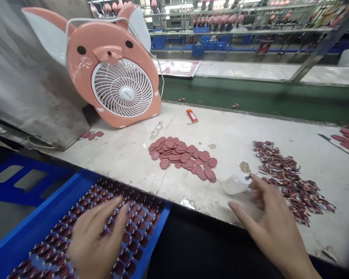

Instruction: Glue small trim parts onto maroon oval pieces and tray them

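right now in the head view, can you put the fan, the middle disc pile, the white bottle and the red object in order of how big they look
1. Fan
2. Middle disc pile
3. White bottle
4. Red object

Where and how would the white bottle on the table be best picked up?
Probably take the white bottle by its wide, rounded body, from above: it lies on its side, narrow end toward the right hand, so that hand could close across the body.
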A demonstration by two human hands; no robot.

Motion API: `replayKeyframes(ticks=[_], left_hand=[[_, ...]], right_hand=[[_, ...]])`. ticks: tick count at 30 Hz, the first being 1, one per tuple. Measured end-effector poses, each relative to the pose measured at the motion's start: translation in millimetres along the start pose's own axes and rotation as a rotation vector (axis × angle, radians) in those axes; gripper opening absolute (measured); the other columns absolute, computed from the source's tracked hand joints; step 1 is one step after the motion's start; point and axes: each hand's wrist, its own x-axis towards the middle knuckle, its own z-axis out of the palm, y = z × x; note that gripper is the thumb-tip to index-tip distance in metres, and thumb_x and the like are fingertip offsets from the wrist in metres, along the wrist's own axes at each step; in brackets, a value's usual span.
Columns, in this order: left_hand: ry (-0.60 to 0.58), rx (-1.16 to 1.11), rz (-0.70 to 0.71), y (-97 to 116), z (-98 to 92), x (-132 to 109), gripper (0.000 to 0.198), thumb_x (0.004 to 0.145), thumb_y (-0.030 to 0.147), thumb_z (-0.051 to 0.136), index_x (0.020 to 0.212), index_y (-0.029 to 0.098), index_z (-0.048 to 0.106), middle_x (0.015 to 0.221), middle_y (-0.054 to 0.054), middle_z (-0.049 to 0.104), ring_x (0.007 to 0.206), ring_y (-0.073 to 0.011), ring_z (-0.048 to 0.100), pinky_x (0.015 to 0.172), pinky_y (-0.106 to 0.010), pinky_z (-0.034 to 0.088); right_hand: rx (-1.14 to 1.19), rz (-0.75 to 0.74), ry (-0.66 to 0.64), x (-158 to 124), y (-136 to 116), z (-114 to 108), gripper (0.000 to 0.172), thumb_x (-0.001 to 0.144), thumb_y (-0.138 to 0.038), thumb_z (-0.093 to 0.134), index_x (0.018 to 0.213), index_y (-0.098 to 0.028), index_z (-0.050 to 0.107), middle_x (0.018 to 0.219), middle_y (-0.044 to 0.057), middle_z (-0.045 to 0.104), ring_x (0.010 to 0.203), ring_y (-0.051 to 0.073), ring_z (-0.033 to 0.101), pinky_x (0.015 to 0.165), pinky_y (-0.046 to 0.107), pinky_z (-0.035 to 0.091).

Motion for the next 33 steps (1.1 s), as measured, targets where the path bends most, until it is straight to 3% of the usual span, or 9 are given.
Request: replayKeyframes(ticks=[4,7,11,15,19,21,23,28,33], left_hand=[[-0.176,0.081,0.123,73,53.1,68,0.026,0.084,0.043,0.061,0.103,0.027,0.069,0.098,-0.003,0.073,0.093,-0.0242,0.064,0.066,-0.032,0.049],[-0.23,0.109,0.213,89,70.0,85,0.019,0.086,0.04,0.059,0.095,0.028,0.071,0.089,0.0,0.073,0.085,-0.0232,0.066,0.05,-0.028,0.041],[-0.134,0.053,0.357,86,66.6,73,0.02,0.09,0.025,0.055,0.101,0.024,0.072,0.092,-0.003,0.076,0.085,-0.0225,0.068,0.059,-0.029,0.048],[-0.02,-0.181,0.646,92,47.8,39,0.027,0.081,0.015,0.068,0.105,0.026,0.07,0.09,0.001,0.08,0.083,-0.0177,0.071,0.077,-0.026,0.055],[-0.059,-0.476,0.851,111,32.1,4,0.03,0.082,0.019,0.068,0.112,0.022,0.067,0.085,0.002,0.081,0.074,-0.0169,0.073,0.082,-0.027,0.057],[-0.112,-0.724,0.67,124,31.1,-8,0.047,0.079,0.023,0.072,0.124,0.023,0.06,0.09,-0.001,0.08,0.074,-0.018,0.073,0.076,-0.028,0.059],[-0.196,-1.013,0.333,138,33.3,-16,0.06,0.073,0.032,0.077,0.129,0.028,0.056,0.093,-0.004,0.079,0.075,-0.0188,0.071,0.069,-0.028,0.058],[-0.442,-1.461,-0.252,156,37.4,-25,0.037,0.064,0.038,0.081,0.1,0.029,0.076,0.08,-0.004,0.072,0.071,-0.0143,0.066,0.068,-0.023,0.053],[-0.645,-1.748,-0.8,151,31.3,-28,0.032,0.059,0.039,0.084,0.089,0.032,0.076,0.09,0.0,0.077,0.077,-0.0139,0.07,0.059,-0.017,0.054]], right_hand=[[0.121,0.021,-0.09,14,-8,9,0.04,0.084,-0.051,0.062,0.107,-0.018,0.059,0.101,0.011,0.058,0.096,0.034,0.051,0.084,0.048,0.038],[0.274,0.079,-0.075,6,-5,5,0.032,0.085,-0.046,0.062,0.105,-0.021,0.059,0.097,0.009,0.059,0.091,0.031,0.054,0.08,0.045,0.039],[0.657,0.214,-0.099,-10,-12,0,0.036,0.09,-0.053,0.05,0.11,-0.022,0.048,0.092,0.007,0.056,0.077,0.024,0.057,0.066,0.037,0.048],[0.992,0.414,-0.361,-14,-35,8,0.037,0.089,-0.054,0.055,0.103,-0.022,0.046,0.076,0.001,0.052,0.055,0.015,0.051,0.039,0.021,0.04],[1.189,0.572,-0.61,-17,-55,8,0.044,0.081,-0.049,0.071,0.104,-0.021,0.045,0.074,0.001,0.058,0.058,0.014,0.054,0.039,0.014,0.035],[1.289,0.672,-0.629,-22,-60,3,0.044,0.079,-0.043,0.075,0.104,-0.024,0.044,0.074,-0.002,0.058,0.056,0.01,0.052,0.042,0.013,0.032],[1.332,0.749,-0.6,-28,-63,-2,0.046,0.078,-0.042,0.077,0.102,-0.025,0.042,0.073,-0.003,0.058,0.05,0.006,0.046,0.043,0.014,0.03],[1.275,0.817,-0.579,-38,-64,-3,0.053,0.075,-0.052,0.076,0.101,-0.026,0.037,0.063,-0.005,0.053,0.045,0.007,0.041,0.043,0.015,0.028],[0.927,0.656,-0.394,-42,-57,-15,0.069,0.075,-0.074,0.059,0.122,-0.032,0.031,0.067,-0.003,0.056,0.047,0.014,0.044,0.039,0.019,0.034]])
